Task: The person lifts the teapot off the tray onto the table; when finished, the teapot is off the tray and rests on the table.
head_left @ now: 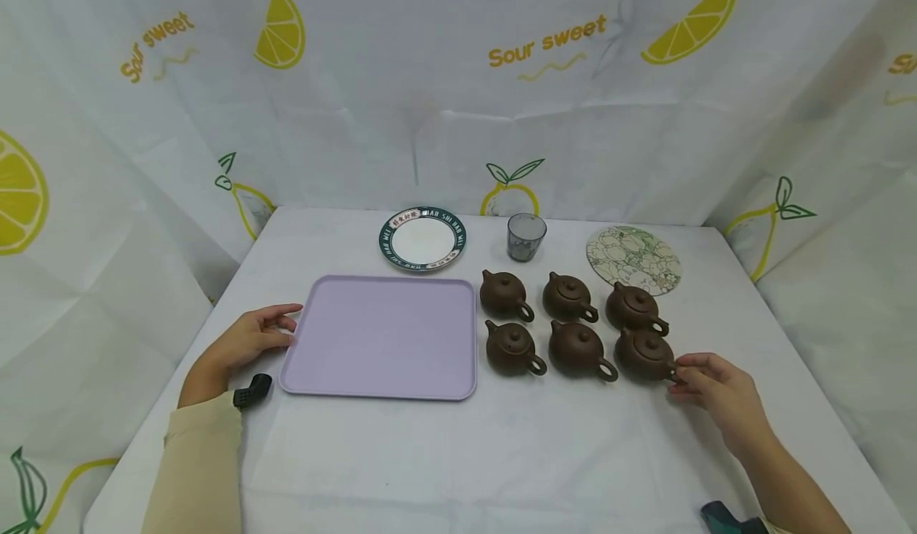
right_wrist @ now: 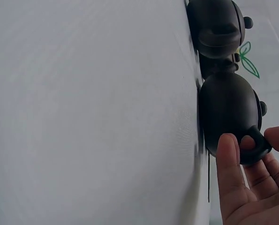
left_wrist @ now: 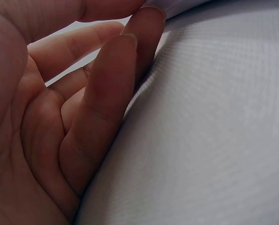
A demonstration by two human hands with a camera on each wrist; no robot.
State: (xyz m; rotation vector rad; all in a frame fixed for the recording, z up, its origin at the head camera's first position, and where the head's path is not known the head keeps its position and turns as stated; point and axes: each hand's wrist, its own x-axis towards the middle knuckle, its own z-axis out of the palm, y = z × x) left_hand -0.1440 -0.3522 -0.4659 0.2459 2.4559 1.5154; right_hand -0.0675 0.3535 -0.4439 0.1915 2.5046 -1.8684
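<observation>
On the left side of the table, my left hand lies beside a lavender rectangular tray, its fingertips at the tray's left rim. Seen from the left wrist, the fingers are loosely bent near the tray edge. My right hand pinches the loop handle of the front right dark brown teapot. In the right wrist view, that teapot stands on the table, the handle between my fingers. Several similar lidded teapots form two rows to its left and behind.
Behind the tray lies a white plate with a dark green patterned rim. A grey see-through glass stands at the back, with a round patterned mat to its right. A lemon-print cloth hangs behind the table.
</observation>
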